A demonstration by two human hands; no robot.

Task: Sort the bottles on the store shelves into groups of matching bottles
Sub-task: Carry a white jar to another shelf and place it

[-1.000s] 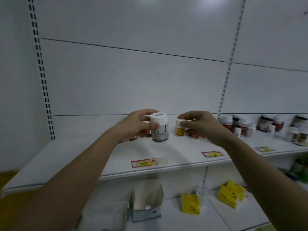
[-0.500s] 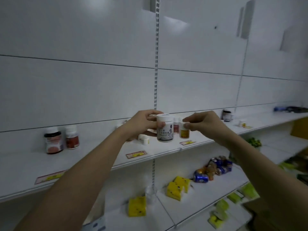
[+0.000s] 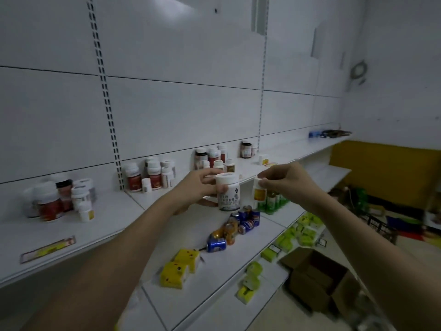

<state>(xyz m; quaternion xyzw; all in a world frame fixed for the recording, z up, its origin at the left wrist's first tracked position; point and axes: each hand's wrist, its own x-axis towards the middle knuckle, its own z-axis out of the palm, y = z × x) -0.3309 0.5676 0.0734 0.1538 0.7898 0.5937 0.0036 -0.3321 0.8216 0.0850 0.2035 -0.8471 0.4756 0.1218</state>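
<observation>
1. Two bottles in the air, one per hand. The left hand [image 3: 191, 189] wraps a wide white jar [image 3: 228, 195], fingers curled round its lid and upper body; the right hand [image 3: 287, 180] pinches a small bottle [image 3: 259, 192] by its white cap.

2. Both are held upright, near each other but not touching, out in front of the shelf [image 3: 114, 211] and between the two hands.

3. Handling, as I judge it: both look like rigid plastic, light and smooth-sided. The jar is broad, so a full wrap around the body is the safe hold. The small one hangs from its cap alone — fine for a short carry, but a grip on the body would steady it.

4. Left of the left hand, well apart, stands a cluster [image 3: 59, 199] of red-labelled and white bottles. Behind the left hand sits a middle group [image 3: 150, 176]; further back another group [image 3: 214, 156] and one dark bottle [image 3: 246, 149].

5. Labels are blurred — I can't read which group matches which. A yellow-labelled bottle [image 3: 86, 211] in the left cluster looks like kin to the one held in the right hand.

6. Below the hands: cans [image 3: 235, 229] and yellow packs [image 3: 179, 268] on the lower shelf — not part of this job.

7. Risk, to my eye: the groups are tightly packed, so setting one in could topple its neighbours.
</observation>
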